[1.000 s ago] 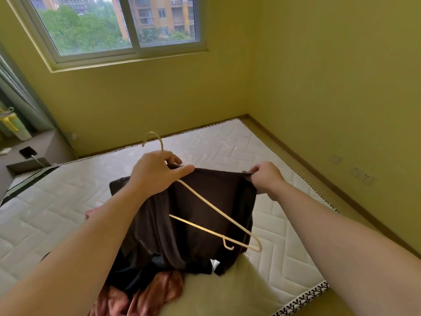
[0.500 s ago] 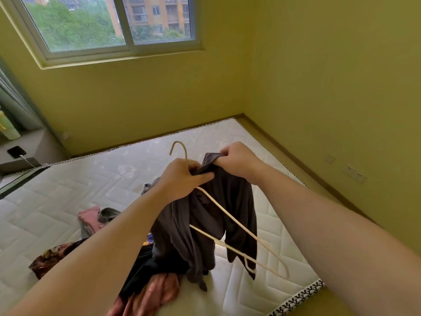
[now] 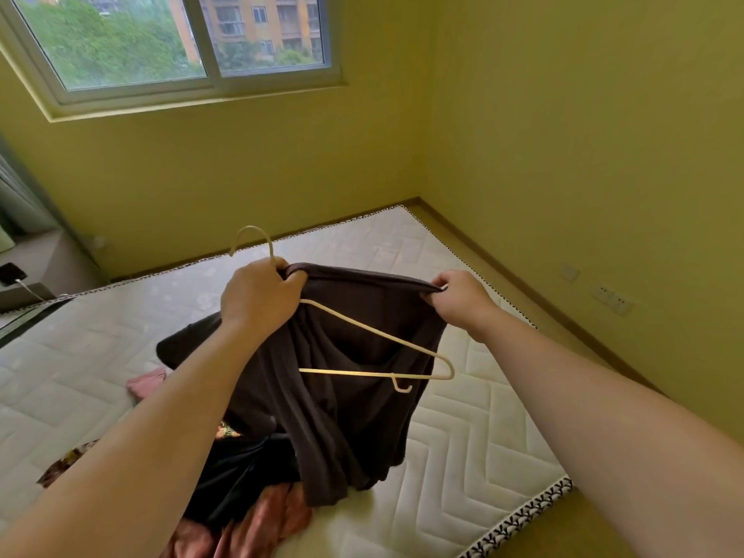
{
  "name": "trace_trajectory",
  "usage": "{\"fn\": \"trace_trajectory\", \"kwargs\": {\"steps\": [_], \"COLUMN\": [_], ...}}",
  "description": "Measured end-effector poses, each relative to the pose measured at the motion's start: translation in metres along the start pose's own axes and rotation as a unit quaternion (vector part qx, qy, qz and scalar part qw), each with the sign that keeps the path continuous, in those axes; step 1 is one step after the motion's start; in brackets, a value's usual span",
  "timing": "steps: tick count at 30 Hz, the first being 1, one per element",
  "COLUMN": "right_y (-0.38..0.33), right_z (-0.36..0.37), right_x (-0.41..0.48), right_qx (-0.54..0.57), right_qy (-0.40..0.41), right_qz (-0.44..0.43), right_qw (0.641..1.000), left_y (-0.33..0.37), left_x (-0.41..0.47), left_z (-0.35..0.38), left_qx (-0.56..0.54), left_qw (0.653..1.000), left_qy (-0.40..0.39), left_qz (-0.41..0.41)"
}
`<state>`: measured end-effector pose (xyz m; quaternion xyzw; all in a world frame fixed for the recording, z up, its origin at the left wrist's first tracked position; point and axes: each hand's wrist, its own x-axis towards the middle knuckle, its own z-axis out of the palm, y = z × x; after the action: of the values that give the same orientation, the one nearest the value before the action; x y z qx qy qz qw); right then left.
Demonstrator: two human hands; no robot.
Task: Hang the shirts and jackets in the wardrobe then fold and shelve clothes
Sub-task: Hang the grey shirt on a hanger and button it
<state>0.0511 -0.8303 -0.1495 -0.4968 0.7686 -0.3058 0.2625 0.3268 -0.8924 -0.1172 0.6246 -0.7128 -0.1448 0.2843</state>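
Note:
A dark brown shirt [image 3: 354, 380] hangs in the air over the bare white mattress [image 3: 463, 457]. My left hand [image 3: 257, 296] grips the neck of a cream wire hanger [image 3: 386, 340] together with the shirt's upper edge. The hanger's hook rises above that hand, and its triangle lies against the front of the shirt. My right hand [image 3: 455, 296] pinches the same edge further right, so the cloth is stretched between both hands. The shirt's lower part droops onto a pile of clothes.
A pile of clothes [image 3: 249, 493] lies on the mattress below my arms: dark, rust-pink and patterned pieces, plus a pink piece [image 3: 147, 382] to the left. Yellow walls and a window [image 3: 181, 38] stand behind. A ledge with a phone [image 3: 12, 271] is at far left.
My hands were close together half a second ago with the shirt bunched. My right hand has since pulled away to the right, spreading the shirt's upper edge taut.

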Motion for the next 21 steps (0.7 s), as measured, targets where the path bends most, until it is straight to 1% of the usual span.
{"fn": "trace_trajectory", "kwargs": {"steps": [3,5,7,8,12,15,16,17,18,19,20,21], "right_y": [-0.005,-0.007,-0.01,-0.014,-0.027,-0.032,-0.033,-0.035,-0.036,-0.036,-0.034,-0.031], "right_z": [-0.005,-0.008,-0.008,-0.007,0.0,0.004,0.003,0.002,0.001,0.0,-0.002,-0.002], "right_x": [-0.004,-0.008,-0.014,-0.017,-0.026,-0.041,-0.047,-0.055,-0.063,-0.07,-0.076,-0.082], "right_qx": [-0.049,-0.082,-0.119,-0.12,-0.033,0.012,0.041,0.071,0.088,0.075,0.043,0.008], "right_qy": [0.031,0.046,0.049,0.044,0.02,0.02,-0.006,-0.06,-0.141,-0.231,-0.304,-0.324], "right_qz": [-0.016,-0.009,-0.012,-0.017,-0.039,-0.033,-0.035,-0.04,-0.044,-0.049,-0.057,-0.078], "right_qw": [0.998,0.996,0.992,0.992,0.999,0.999,0.999,0.995,0.985,0.969,0.95,0.943], "left_y": [-0.008,-0.014,-0.017,-0.017,-0.015,-0.01,-0.008,-0.005,0.0,0.004,0.009,0.013], "left_x": [0.002,0.005,0.006,0.007,0.01,0.012,0.012,0.011,0.01,0.008,0.007,0.005], "left_z": [0.001,0.001,0.002,0.003,0.005,0.007,0.008,0.009,0.01,0.01,0.011,0.012], "left_qx": [0.074,0.108,0.12,0.117,0.089,0.057,0.044,0.032,0.021,0.012,0.006,0.002], "left_qw": [0.997,0.994,0.992,0.992,0.992,0.993,0.994,0.996,0.997,0.998,0.999,0.999], "left_qy": [0.007,0.023,0.043,0.054,0.091,0.1,0.096,0.088,0.075,0.058,0.036,0.011], "left_qz": [0.002,-0.008,-0.016,-0.017,-0.018,-0.014,-0.009,-0.006,-0.002,0.006,0.021,0.045]}}
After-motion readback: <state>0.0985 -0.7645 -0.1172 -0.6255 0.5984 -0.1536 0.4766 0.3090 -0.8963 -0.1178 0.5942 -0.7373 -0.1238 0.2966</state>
